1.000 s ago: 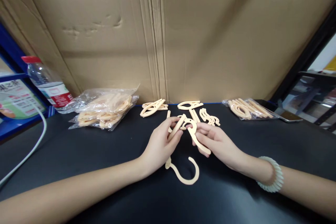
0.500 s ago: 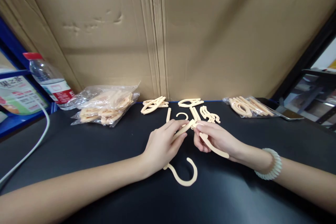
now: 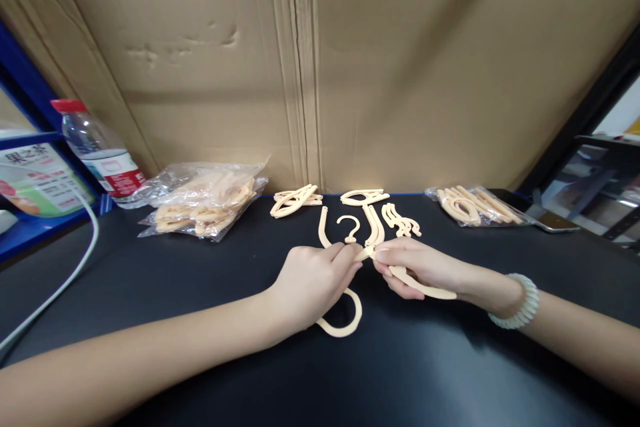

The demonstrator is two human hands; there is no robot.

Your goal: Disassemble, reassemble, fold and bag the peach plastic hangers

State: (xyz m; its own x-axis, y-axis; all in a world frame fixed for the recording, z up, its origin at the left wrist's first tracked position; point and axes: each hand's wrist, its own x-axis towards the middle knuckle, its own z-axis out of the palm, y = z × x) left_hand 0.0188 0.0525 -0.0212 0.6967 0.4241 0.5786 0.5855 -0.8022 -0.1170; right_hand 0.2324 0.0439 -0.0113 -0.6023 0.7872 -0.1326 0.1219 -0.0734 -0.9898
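My left hand (image 3: 310, 283) is closed around part of a cream folding clothes hanger, and its hook (image 3: 345, 330) sticks out below my fingers. A curved hanger arm (image 3: 425, 288) crosses under the palm of my right hand (image 3: 417, 263), whose thumb and fingers pinch it. Both hands meet at a joint (image 3: 369, 252) between the pieces, though fingers hide how they fit together. Just beyond lie a loose hanger hook (image 3: 349, 221), a single curved arm (image 3: 323, 227) on the left and stacked arms (image 3: 373, 223) on the right.
Folded hangers (image 3: 296, 200) and another group (image 3: 363, 197) lie along the cardboard wall (image 3: 425, 80). Several small hooks (image 3: 400, 219) rest nearby. Bagged hanger parts (image 3: 203, 203) stand left beside a bottle (image 3: 103, 150); another bag (image 3: 470, 205) is right. A white cable (image 3: 83, 267) crosses the left side.
The hook under my left hand has swung up and left. My right hand has shifted slightly right, and the arm in it lies flatter. The loose hook beyond is less covered.
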